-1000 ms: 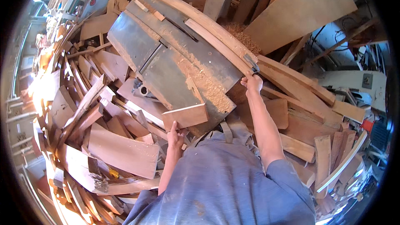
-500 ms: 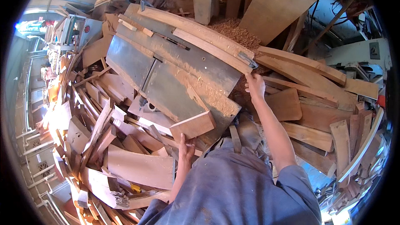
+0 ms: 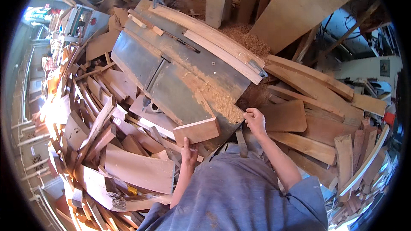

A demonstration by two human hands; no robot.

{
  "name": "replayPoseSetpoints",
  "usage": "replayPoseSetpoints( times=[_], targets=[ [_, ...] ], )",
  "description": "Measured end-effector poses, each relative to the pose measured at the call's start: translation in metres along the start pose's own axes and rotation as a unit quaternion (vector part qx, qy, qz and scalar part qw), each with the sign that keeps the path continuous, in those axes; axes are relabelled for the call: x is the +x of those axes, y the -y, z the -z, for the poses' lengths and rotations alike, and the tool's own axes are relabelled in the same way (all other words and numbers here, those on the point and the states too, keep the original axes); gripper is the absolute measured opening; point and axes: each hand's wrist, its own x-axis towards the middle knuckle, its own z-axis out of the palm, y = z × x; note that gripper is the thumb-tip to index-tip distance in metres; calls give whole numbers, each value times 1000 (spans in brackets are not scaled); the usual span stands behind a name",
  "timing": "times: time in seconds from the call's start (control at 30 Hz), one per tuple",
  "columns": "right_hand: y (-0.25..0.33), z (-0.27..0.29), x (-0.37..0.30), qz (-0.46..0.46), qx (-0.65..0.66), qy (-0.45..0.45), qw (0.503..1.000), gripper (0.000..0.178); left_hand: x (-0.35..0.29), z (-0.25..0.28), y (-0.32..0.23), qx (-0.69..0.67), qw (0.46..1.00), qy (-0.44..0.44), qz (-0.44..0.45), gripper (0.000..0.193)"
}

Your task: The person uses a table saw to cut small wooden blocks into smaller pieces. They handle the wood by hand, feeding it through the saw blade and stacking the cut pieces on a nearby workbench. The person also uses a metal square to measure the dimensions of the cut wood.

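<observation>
I stand at a grey metal planer table (image 3: 171,81) dusted with sawdust. My left hand (image 3: 188,154) presses against the near edge of a short reddish wood block (image 3: 197,131) that lies on the table's near end. My right hand (image 3: 255,119) rests with curled fingers on the table's near right corner, beside a heap of sawdust (image 3: 218,100). A long curved pale board (image 3: 214,42) lies along the far side of the table against the fence.
Piles of wood offcuts (image 3: 128,167) crowd the floor at my left. More planks (image 3: 308,141) are stacked at my right. Large boards (image 3: 299,4) lean upright behind the machine, with a sawdust mound (image 3: 244,38) at their foot. Other machines (image 3: 364,68) stand at the far right.
The view has shifted so the table sits higher and nearer. My right hand has come back from the table's far right edge to its near corner. The left hand stays at the block.
</observation>
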Motion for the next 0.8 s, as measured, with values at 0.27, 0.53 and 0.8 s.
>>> replayPoseSetpoints(
  times=[0.27,0.53,0.8],
  targets=[
    [64,14,84,-7,101,-93,991,42,-2,-4,8,-3,998,40,-50,47],
    [77,19,133,-108,190,-49,975,28,2,-6,15,2,997,16,-81,62],
    [39,60,108,-115,237,-74,962,23,-9,-18,14,-5,995,8,-99,57]
  ],
)
